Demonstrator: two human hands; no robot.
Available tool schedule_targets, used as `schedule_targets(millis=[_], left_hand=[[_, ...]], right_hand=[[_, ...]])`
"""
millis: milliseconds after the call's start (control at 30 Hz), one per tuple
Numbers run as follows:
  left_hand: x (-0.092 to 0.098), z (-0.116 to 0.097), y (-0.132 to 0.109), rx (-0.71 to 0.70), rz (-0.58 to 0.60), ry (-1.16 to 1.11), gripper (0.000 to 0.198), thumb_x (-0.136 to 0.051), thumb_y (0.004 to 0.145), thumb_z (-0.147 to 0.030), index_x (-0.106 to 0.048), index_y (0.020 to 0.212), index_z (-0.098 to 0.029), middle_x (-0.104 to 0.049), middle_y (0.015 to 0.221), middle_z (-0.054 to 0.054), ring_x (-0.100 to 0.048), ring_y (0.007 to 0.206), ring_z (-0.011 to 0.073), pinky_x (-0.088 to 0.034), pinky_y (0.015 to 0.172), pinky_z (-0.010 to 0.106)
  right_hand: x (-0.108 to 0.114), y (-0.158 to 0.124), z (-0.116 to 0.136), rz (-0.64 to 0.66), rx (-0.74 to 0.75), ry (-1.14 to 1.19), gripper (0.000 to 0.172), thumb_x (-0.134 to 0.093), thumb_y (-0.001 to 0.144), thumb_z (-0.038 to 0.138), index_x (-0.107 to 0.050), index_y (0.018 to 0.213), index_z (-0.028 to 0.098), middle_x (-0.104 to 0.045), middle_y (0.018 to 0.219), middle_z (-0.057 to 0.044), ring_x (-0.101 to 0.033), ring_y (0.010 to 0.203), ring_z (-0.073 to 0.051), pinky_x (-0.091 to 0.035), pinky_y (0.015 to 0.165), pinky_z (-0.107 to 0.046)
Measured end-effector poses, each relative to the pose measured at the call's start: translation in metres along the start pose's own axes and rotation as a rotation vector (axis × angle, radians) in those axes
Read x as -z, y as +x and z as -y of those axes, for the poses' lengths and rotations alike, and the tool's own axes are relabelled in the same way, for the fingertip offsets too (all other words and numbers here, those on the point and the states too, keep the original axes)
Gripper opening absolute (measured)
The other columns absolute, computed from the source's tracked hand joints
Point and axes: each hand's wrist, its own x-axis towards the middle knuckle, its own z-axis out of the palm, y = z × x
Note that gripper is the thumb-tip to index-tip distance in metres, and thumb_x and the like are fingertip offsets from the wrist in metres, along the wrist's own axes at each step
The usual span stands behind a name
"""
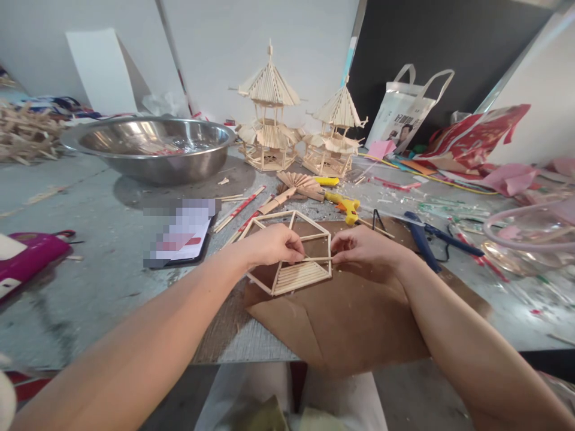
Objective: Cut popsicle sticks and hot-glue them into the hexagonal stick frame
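A hexagonal frame of thin wooden sticks (257, 281) lies on brown paper (359, 323) in front of me. Its near section is filled with sticks side by side. Across the frame runs a single wooden stick (317, 259). My left hand (281, 245) pinches this stick's left end above the frame's middle. At the other end, by the frame's right edge, the fingertips of my right hand (354, 245) close on the same stick. Beyond the frame lies a yellow glue gun (345, 206), not held.
Two wooden stick pavilions (268, 96) stand at the back, beside a steel basin (166, 167). A phone (186, 230) lies left of the frame, with a magenta tool (33, 257) farther left. Blue-handled pliers (422, 239) lie to the right, near scattered scraps and a white bag (395, 117).
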Motion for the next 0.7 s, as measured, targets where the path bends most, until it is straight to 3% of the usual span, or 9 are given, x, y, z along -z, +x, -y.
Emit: schedule_targets(millis=[167,367,700], left_hand=[[0.0004,-0.0007,-0.0007,-0.032,0.007,0.013,0.026,-0.054,0.064,-0.035,-0.065,0.080,-0.018,-0.065,0.073,-0.001,-0.053,0.062,0.0097,-0.035,0.055,0.019],[0.0031,-0.0025,-0.0032,-0.033,0.049,0.053,0.025,-0.054,0.067,-0.034,-0.066,0.082,-0.018,-0.067,0.079,0.000,-0.055,0.067,0.0103,-0.036,0.062,0.019],[0.0038,-0.0035,-0.0034,0.009,0.057,0.100,0.026,-0.054,0.066,-0.034,-0.067,0.083,-0.019,-0.067,0.081,0.000,-0.055,0.068,0.0113,-0.035,0.060,0.019]], right_hand=[[0.0000,0.0004,0.0017,0.049,0.045,-0.048,0.015,-0.052,0.072,0.029,-0.061,0.074,0.018,-0.061,0.066,0.001,-0.053,0.060,-0.011,-0.038,0.056,-0.021],[0.0026,0.0011,0.0061,-0.044,0.141,-0.288,0.016,-0.046,0.077,0.026,-0.061,0.078,0.019,-0.062,0.077,-0.002,-0.053,0.071,-0.013,-0.036,0.063,-0.023],[-0.0023,0.0053,-0.0008,-0.057,0.172,-0.287,0.016,-0.046,0.078,0.027,-0.061,0.079,0.020,-0.061,0.078,-0.001,-0.053,0.071,-0.013,-0.036,0.064,-0.024]])
